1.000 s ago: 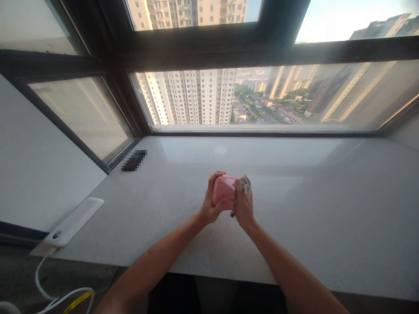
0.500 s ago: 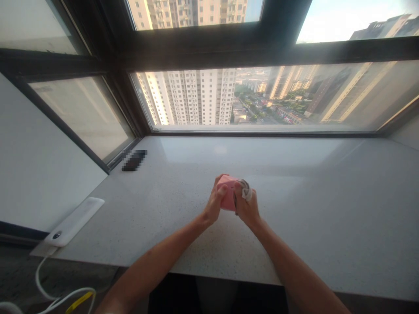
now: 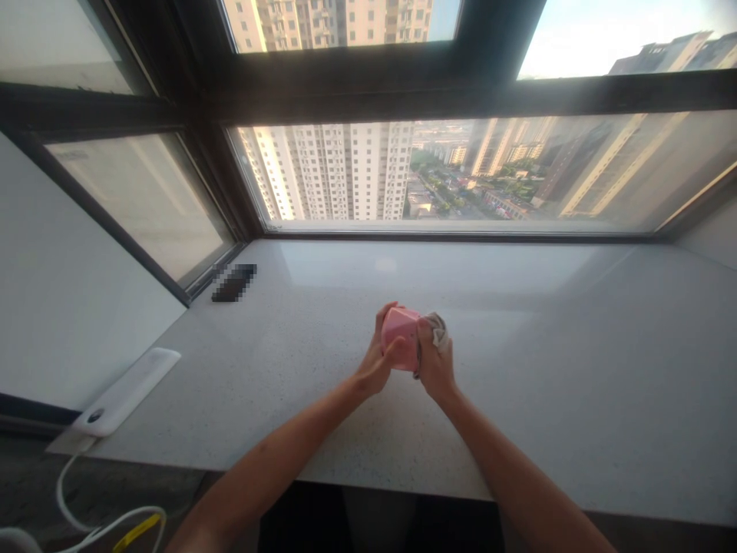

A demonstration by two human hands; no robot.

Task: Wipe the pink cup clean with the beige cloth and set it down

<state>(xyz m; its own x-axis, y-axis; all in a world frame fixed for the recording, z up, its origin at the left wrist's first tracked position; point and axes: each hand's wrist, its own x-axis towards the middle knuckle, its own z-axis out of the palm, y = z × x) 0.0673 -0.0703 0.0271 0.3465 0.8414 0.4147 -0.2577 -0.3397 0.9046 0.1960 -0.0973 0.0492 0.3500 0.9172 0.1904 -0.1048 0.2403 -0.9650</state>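
A small pink box-shaped object [image 3: 401,326] is held up between my two hands over the middle of the white counter. My left hand [image 3: 381,361] is closed around its left side, the thumb lying across the near face. On the other side, my right hand [image 3: 436,369] grips a crumpled greyish-white cloth [image 3: 438,330] and presses it against the object's right end. Part of the cloth also hangs below the right fingers. My fingers cover the object's far side, and its exact kind cannot be made out.
The speckled white counter [image 3: 564,369] runs up to a dark-framed window [image 3: 449,238]. A pixelated dark item [image 3: 234,283] lies in the back left corner. At the left edge is a white power strip [image 3: 123,392], its white cable [image 3: 61,491] hanging down.
My left thumb has slid lower on the pink object, showing more of its face. The cloth has shifted slightly in my right hand. Both hands stay in nearly the same place.
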